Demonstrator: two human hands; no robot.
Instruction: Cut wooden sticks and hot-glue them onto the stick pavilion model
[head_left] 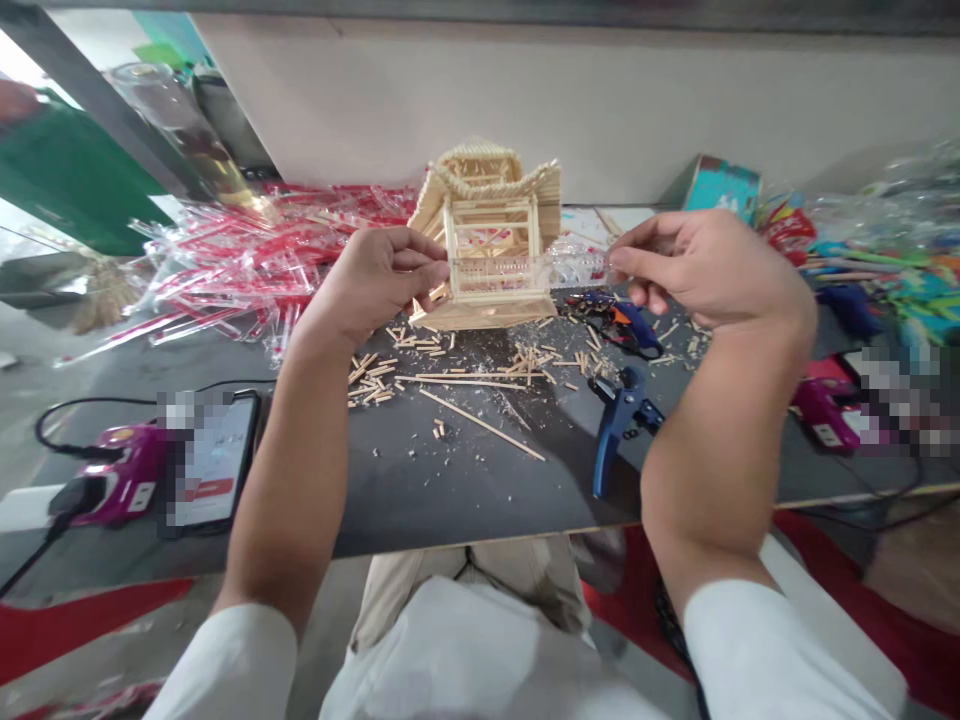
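A small model house point(495, 262) built of pale wooden sticks, with a curved roof and a railing, stands upright near the back of the dark table. At its lower left corner, my left hand point(394, 272) has its fingers closed on the frame. My right hand point(686, 262) is raised to the right of the house, apart from it, thumb and fingers pinched together; what they hold, if anything, is too small to make out. Below that hand lie a blue and orange glue gun point(626, 322) and a blue cutter point(616, 430).
Cut stick pieces point(373, 380) and a longer stick point(484, 424) litter the table point(450, 510). Red and clear plastic wrappers point(262, 250) heap at the back left. A phone point(217, 465) and purple power strip point(124, 475) lie left; more packets point(885, 250) lie right.
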